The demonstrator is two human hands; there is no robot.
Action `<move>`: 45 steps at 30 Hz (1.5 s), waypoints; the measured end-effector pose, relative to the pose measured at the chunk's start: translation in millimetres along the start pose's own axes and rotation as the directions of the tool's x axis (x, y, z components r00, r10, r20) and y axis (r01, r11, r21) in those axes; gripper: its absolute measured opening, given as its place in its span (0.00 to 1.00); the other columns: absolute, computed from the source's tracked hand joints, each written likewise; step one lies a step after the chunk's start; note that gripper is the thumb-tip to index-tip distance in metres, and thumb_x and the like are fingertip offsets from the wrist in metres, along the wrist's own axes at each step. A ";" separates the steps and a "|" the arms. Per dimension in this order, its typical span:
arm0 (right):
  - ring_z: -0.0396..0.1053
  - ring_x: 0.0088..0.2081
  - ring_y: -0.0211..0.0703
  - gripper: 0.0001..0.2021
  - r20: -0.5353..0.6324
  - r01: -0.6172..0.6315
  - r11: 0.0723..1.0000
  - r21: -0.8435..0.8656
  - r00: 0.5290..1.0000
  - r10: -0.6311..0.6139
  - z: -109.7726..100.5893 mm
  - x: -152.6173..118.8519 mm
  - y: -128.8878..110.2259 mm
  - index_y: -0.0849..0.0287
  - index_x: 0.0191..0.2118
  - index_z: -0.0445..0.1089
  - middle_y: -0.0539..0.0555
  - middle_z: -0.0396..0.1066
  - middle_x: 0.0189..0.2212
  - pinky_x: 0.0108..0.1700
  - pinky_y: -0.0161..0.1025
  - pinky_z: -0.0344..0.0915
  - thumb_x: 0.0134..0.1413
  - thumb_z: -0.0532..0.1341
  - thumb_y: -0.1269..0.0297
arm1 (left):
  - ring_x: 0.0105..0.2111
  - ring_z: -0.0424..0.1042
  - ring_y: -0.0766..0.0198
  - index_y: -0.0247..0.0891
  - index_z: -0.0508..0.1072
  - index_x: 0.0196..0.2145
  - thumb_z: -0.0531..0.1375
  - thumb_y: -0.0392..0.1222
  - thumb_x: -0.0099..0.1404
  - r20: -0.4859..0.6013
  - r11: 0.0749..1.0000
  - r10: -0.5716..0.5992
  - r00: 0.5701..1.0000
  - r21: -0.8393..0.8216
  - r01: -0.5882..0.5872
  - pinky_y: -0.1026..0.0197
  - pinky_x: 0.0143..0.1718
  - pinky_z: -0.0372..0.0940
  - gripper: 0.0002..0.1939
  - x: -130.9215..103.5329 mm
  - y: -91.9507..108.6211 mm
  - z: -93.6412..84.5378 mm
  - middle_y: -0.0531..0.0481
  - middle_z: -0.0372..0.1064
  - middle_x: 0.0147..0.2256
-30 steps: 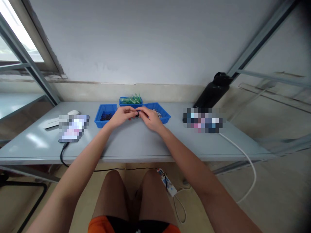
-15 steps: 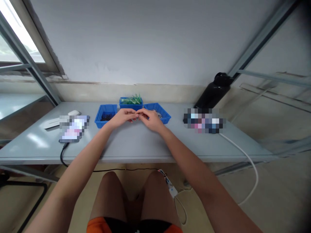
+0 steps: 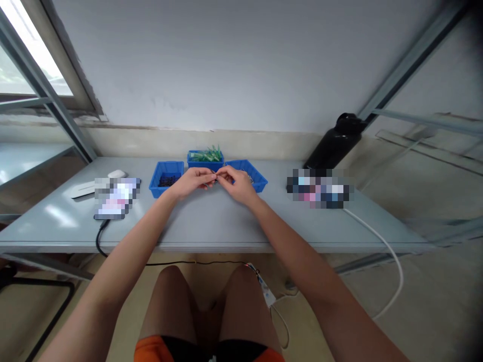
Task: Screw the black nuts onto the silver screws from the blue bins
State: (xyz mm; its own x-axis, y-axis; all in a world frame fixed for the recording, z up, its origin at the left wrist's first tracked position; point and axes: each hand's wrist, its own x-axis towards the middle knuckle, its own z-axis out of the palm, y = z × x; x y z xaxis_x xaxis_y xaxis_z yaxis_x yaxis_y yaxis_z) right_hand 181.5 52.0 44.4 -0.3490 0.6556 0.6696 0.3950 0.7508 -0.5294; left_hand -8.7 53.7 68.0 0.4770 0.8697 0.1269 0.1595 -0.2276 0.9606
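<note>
A person's two bare hands meet above a pale table (image 3: 211,226), left hand (image 3: 191,182) and right hand (image 3: 240,187) closed at the fingertips around a small dark item (image 3: 216,180), too small and covered to identify.

With the fingertips as the clock's centre and the wall (image 3: 226,65) at 12, a blue bin (image 3: 156,187) of dark pieces sits at 9 o'clock. A second bin (image 3: 206,165) with green strips stands at 11, and a third bin (image 3: 260,182), its metallic-looking contents partly hidden by the right hand, at 3, near that hand.

A phone (image 3: 119,198) with a black cable (image 3: 100,241) lies at 8 o'clock, a white rounded case (image 3: 117,174) at 9. A black bottle (image 3: 334,143) leans at 2, above a pixelated object (image 3: 319,190) at 3. Below the table, a white power strip (image 3: 268,295) rests at 5.
</note>
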 end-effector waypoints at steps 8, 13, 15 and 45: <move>0.68 0.31 0.39 0.12 0.027 -0.035 0.999 -0.017 0.999 0.035 -2.0 0.3 -2.1 0.57 0.47 0.69 0.53 0.73 0.32 0.36 0.37 0.63 0.62 0.53 0.62 | 0.28 0.66 0.68 0.35 0.72 0.31 0.63 0.50 0.56 0.017 0.994 0.009 1.000 0.108 -0.011 0.63 0.32 0.62 0.14 -2.5 5.9 0.3 0.51 0.69 0.29; 0.68 0.32 0.40 0.13 0.137 -0.005 1.000 0.000 0.991 0.005 -0.3 1.9 0.2 0.57 0.46 0.70 0.55 0.74 0.35 0.37 0.37 0.63 0.61 0.52 0.64 | 0.27 0.65 0.68 0.35 0.72 0.27 0.61 0.44 0.54 0.062 0.978 -0.006 0.998 0.206 -0.007 0.63 0.30 0.61 0.08 -2.0 3.1 1.7 0.52 0.68 0.25; 0.68 0.32 0.40 0.12 0.148 -0.014 1.000 0.003 0.989 0.014 -0.6 2.2 1.0 0.58 0.44 0.71 0.55 0.74 0.35 0.36 0.37 0.63 0.61 0.53 0.64 | 0.27 0.65 0.68 0.35 0.72 0.26 0.61 0.43 0.53 0.064 0.975 -0.009 0.998 0.222 -0.005 0.64 0.30 0.60 0.08 -2.3 3.8 2.3 0.52 0.68 0.25; 0.67 0.29 0.41 0.15 0.026 -0.082 0.996 -0.031 0.996 0.082 -9.5 4.9 2.0 0.57 0.35 0.72 0.53 0.74 0.29 0.34 0.37 0.62 0.61 0.55 0.51 | 0.26 0.66 0.68 0.33 0.75 0.33 0.62 0.50 0.57 -0.203 0.963 0.165 0.965 0.245 -0.113 0.63 0.31 0.63 0.15 -5.9 13.9 0.3 0.51 0.69 0.25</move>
State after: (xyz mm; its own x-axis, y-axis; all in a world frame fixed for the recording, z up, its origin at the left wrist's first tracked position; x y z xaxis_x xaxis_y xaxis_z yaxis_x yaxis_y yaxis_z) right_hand 188.7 56.0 51.6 -0.3369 0.7171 0.6102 0.4482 0.6920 -0.5659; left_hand -9.0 45.2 80.5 0.3110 0.8908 0.3312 0.3114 -0.4247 0.8501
